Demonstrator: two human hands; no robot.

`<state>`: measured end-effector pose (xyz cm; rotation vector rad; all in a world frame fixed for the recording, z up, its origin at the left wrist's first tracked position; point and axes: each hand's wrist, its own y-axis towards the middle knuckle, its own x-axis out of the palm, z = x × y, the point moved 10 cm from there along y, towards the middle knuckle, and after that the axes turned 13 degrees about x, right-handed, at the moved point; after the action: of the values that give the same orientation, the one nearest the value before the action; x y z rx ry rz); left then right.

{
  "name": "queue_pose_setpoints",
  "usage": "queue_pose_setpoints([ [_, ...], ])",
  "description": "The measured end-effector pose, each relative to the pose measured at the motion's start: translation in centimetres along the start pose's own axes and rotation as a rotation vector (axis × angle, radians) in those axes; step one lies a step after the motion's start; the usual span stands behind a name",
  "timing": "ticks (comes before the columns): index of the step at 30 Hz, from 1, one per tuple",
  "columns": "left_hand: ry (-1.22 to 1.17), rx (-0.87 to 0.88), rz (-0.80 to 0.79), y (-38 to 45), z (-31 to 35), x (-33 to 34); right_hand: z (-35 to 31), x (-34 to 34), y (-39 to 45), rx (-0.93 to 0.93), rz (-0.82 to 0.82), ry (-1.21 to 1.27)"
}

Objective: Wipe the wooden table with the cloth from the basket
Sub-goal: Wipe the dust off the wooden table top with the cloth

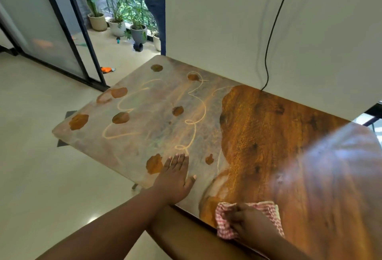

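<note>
Head cam: right hand [251,223] grips bunched cloth [227,229] w/ curled fingers (no readable writing) on table [258,131]; left hand [175,179] flat, fingers straight, together.

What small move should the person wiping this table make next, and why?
Probably sweep the checked cloth under the right hand leftward: the wooden table is wiped on the right, but its left part, where the left hand rests flat, looks dusty.
</note>
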<state>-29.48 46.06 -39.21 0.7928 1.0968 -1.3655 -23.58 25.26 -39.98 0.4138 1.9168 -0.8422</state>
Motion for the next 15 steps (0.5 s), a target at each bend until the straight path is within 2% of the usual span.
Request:
queue_pose_setpoints([
  [3,0.015,0.079,-0.025,0.3,1.2,0.3,-3.3,-0.1,2.4,0.107,0.092,0.027],
  [8,0.050,0.127,-0.082,0.9,1.5,0.9,-8.9,2.6,3.6,0.004,0.049,0.031],
  [12,0.066,0.141,-0.070,1.4,0.5,0.5,-5.8,2.3,1.3,-0.053,0.046,0.018],
  [15,0.079,0.118,-0.064,1.6,-0.9,0.3,-1.1,-0.4,2.6,0.092,0.110,0.017],
])
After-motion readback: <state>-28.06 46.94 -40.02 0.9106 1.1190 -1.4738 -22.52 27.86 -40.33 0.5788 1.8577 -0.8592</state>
